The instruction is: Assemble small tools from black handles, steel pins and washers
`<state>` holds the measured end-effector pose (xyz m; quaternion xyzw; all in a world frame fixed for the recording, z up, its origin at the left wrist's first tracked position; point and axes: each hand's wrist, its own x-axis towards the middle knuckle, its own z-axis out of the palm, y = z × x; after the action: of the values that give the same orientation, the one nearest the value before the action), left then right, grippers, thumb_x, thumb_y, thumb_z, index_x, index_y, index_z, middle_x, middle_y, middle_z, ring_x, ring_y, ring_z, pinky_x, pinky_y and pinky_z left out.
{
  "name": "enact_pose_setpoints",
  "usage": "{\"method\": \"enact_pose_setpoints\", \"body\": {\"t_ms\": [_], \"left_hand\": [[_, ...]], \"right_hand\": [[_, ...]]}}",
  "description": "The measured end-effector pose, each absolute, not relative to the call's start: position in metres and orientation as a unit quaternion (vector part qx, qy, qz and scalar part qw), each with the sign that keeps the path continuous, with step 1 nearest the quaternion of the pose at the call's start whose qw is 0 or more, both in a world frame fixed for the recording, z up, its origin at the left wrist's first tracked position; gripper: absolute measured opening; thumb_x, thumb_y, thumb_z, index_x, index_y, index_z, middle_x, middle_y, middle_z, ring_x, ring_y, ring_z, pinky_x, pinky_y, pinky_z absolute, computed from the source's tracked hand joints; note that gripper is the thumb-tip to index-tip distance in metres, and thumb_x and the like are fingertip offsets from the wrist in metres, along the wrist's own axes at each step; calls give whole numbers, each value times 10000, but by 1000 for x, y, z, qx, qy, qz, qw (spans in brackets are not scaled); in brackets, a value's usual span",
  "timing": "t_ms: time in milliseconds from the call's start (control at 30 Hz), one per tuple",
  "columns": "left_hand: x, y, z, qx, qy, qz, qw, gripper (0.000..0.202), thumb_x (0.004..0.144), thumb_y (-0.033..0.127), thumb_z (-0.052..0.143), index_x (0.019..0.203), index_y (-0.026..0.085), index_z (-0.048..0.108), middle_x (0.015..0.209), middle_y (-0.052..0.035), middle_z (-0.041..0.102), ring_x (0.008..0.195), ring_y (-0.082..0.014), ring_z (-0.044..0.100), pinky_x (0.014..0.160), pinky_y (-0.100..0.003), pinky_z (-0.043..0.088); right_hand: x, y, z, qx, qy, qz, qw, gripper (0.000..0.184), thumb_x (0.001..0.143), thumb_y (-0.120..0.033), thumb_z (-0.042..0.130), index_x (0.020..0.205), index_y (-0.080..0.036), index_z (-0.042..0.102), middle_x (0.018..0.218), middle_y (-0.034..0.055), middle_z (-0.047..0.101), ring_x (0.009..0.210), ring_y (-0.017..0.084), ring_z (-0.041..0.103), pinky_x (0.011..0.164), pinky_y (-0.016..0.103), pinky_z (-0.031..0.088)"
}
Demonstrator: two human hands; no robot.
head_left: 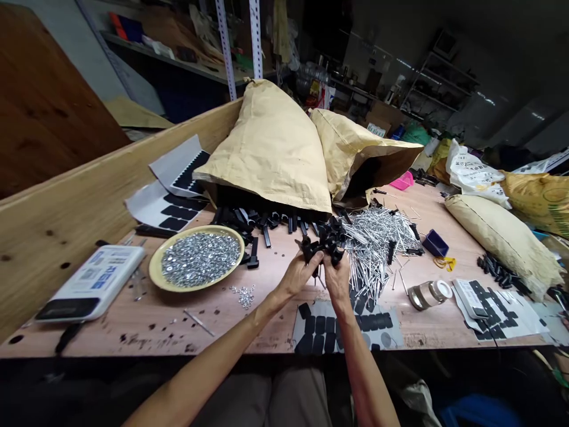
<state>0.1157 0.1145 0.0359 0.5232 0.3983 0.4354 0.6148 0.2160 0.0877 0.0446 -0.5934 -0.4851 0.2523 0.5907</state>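
My left hand and my right hand meet over the middle of the table, fingers closed around several black plastic parts. The parts are bunched together, and their exact kind cannot be made out. Just beyond lies a heap of similar black plastic parts, spilling from the mouth of a large paper sack. Right of my hands spreads a pile of long thin metal rods. Below them is a sheet with black adhesive pads, partly covered by my right forearm.
A yellow bowl of small metal washers stands left, beside a white scale-like box. A second paper sack lies behind the rods. To the right are a dark blue tray, a glass jar and another sheet of pads.
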Motion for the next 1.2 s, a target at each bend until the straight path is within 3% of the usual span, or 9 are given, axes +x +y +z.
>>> {"method": "enact_pose_setpoints", "body": {"t_ms": [133, 233, 333, 467, 600, 733, 933, 1067, 1200], "left_hand": [[113, 118, 46, 415, 348, 398, 741, 526, 650, 625, 676, 834, 133, 666, 718, -57, 683, 707, -189, 629, 671, -311, 495], [110, 121, 51, 396, 366, 372, 756, 424, 633, 502, 736, 820, 130, 658, 656, -37, 670, 625, -158, 614, 599, -272, 465], [104, 124, 52, 431, 387, 337, 742, 325, 631, 380, 737, 829, 134, 657, 651, -30, 679, 643, -172, 644, 624, -278, 468], [99, 128, 47, 462, 379, 296, 745, 243, 628, 313, 704, 791, 137, 664, 690, -47, 696, 707, -200, 673, 661, -298, 482], [103, 129, 40, 491, 387, 303, 719, 180, 632, 302, 696, 687, 143, 631, 605, -7, 642, 616, -170, 625, 593, -277, 463], [103, 129, 39, 518, 409, 292, 692, 227, 596, 308, 755, 607, 137, 606, 546, 5, 590, 584, -158, 576, 532, -257, 438], [97, 128, 43, 412, 366, 269, 790, 397, 595, 441, 793, 807, 131, 669, 782, -90, 699, 813, -241, 659, 650, -351, 530], [106, 127, 34, 405, 442, 353, 718, 401, 595, 474, 775, 784, 136, 673, 783, -75, 712, 827, -256, 670, 659, -346, 538], [111, 134, 21, 387, 508, 388, 665, 307, 595, 380, 788, 722, 136, 650, 673, -43, 690, 790, -231, 670, 660, -294, 523]], "right_hand": [[220, 94, 43, -608, -494, 227, 578, 386, 765, -546, 602, 892, -183, 641, 948, 70, 643, 950, 213, 586, 835, 344, 490], [225, 101, 41, -595, -436, 362, 570, 424, 766, -576, 597, 845, -163, 648, 785, 55, 671, 870, 222, 633, 743, 335, 534], [231, 108, 37, -553, -349, 482, 583, 446, 750, -600, 606, 820, -161, 642, 670, 40, 670, 770, 224, 664, 663, 340, 557], [232, 114, 30, -527, -257, 528, 614, 423, 664, -583, 697, 780, -185, 612, 671, 45, 685, 780, 243, 681, 637, 363, 568], [222, 112, 24, -519, -250, 524, 627, 447, 693, -634, 627, 771, -194, 610, 703, 59, 692, 823, 251, 679, 647, 376, 571], [214, 106, 20, -534, -324, 486, 611, 391, 617, -524, 724, 788, -185, 632, 733, 34, 695, 797, 217, 667, 700, 341, 559], [222, 110, 12, -563, -286, 450, 631, 267, 630, -411, 704, 756, -197, 606, 656, 12, 675, 698, 205, 664, 656, 341, 555], [220, 114, 4, -570, -325, 425, 624, 244, 666, -365, 667, 831, -196, 607, 700, 9, 683, 710, 191, 661, 659, 326, 549], [216, 127, -6, -609, -359, 371, 602, 232, 683, -314, 623, 881, -199, 587, 786, 9, 687, 746, 173, 659, 647, 292, 541]]}}
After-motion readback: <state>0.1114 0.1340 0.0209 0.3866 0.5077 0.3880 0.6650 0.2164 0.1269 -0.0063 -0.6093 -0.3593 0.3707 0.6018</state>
